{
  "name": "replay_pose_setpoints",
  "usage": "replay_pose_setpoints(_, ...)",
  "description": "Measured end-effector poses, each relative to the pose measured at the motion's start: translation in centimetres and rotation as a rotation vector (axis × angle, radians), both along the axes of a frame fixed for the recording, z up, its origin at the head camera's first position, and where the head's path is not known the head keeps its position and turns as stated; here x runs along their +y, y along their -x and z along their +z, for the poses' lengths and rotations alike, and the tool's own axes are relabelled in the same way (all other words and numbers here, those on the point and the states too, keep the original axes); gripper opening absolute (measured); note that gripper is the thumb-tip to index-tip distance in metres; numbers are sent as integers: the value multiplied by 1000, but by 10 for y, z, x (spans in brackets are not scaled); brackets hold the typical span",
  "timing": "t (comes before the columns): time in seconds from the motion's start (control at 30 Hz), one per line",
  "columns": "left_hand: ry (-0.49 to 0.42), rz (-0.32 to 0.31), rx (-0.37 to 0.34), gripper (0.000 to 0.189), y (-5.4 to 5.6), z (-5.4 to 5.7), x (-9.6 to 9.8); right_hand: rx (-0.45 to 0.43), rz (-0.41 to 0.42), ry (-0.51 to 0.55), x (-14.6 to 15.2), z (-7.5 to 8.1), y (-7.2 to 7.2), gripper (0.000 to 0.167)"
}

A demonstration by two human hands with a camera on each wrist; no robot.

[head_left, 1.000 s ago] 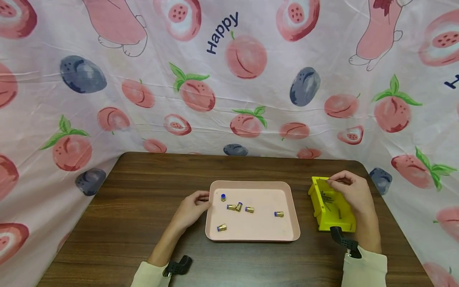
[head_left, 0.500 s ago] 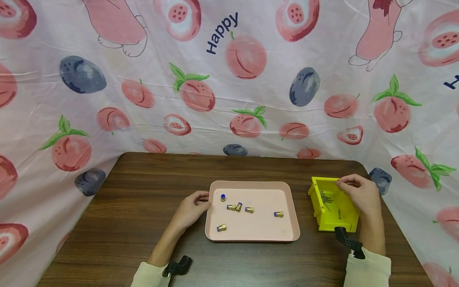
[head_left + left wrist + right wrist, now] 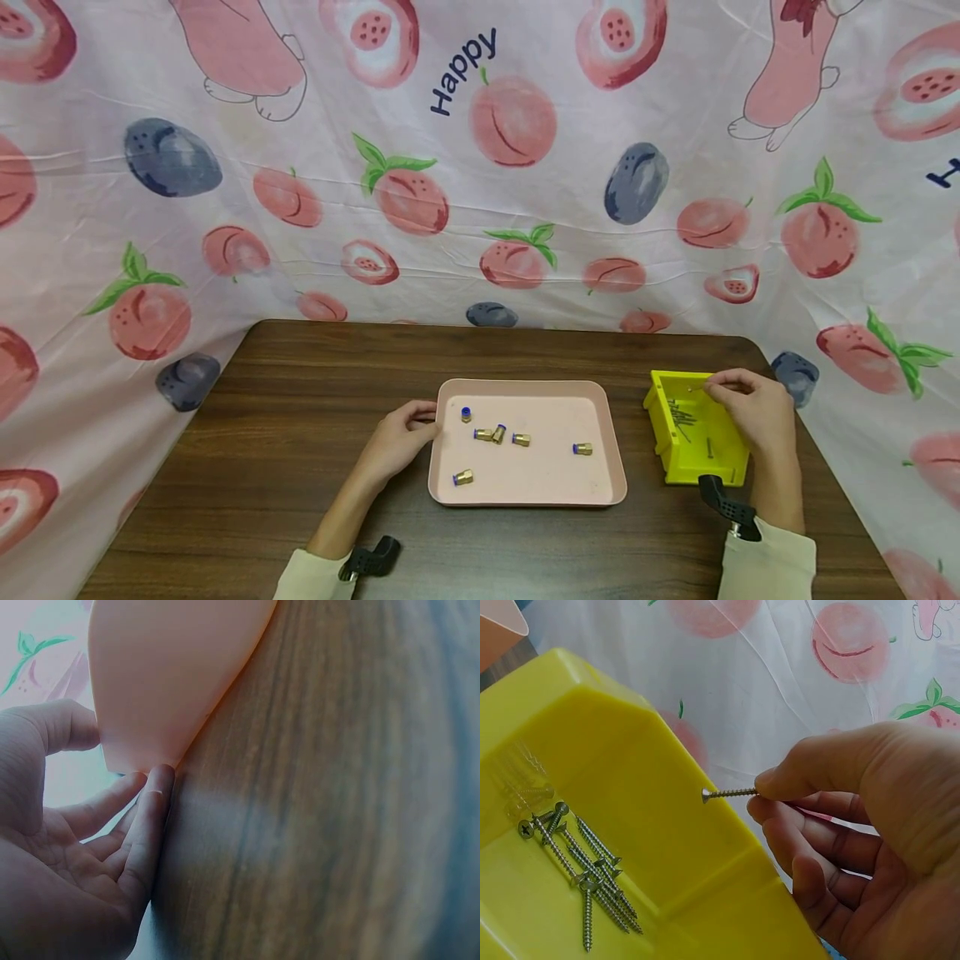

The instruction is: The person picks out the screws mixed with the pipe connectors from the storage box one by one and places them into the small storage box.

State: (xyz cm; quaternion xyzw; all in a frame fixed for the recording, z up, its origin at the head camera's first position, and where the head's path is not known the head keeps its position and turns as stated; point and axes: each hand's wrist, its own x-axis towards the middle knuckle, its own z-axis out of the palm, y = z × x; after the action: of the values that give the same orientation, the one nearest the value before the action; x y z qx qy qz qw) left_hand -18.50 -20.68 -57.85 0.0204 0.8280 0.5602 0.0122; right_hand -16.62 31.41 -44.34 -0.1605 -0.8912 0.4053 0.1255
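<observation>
My right hand (image 3: 757, 408) pinches one screw (image 3: 731, 793) by its pointed end between thumb and fingertips, its flat head sticking out. This screw is over the far right part of a yellow bin (image 3: 693, 471). Inside the bin lies a loose heap of several screws (image 3: 600, 870). My left hand (image 3: 397, 442) holds the left edge of a pale pink tray (image 3: 547, 483); in the left wrist view the thumb is on its rim and the fingertips are low against its wall. Several brass fittings (image 3: 522, 439) with blue collars lie spread over the tray.
Both tray and bin stand on a dark wood-grain table (image 3: 322, 367), the bin to the tray's right with a strip of table between them. A fruit-printed cloth (image 3: 570, 208) hangs behind the table and along its sides.
My right hand has shifted a little right and down over the bin, still pinching the screw, so more of the heap shows. The left hand and tray have stayed put.
</observation>
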Motion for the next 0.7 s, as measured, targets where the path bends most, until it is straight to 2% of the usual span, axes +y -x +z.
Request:
replay_pose_setpoints(0.1, -1, -2, -4, 39, 5, -10, -3, -14, -2, -4, -1, 0, 0, 29)
replay_pose_setpoints(0.4, -9, -11, 43, 42, 0, -5, -1, -45, 20, 5, -3, 0, 1, 31)
replay_pose_setpoints(0.57, 1, 7, -23, 39, 3, -6, -2, -46, 35, 7, -4, 1, 0, 31)
replay_pose_setpoints(0.7, 9, -1, -41, 39, 6, -8, -3, -38, 39, 6, -4, 2, 0, 30)
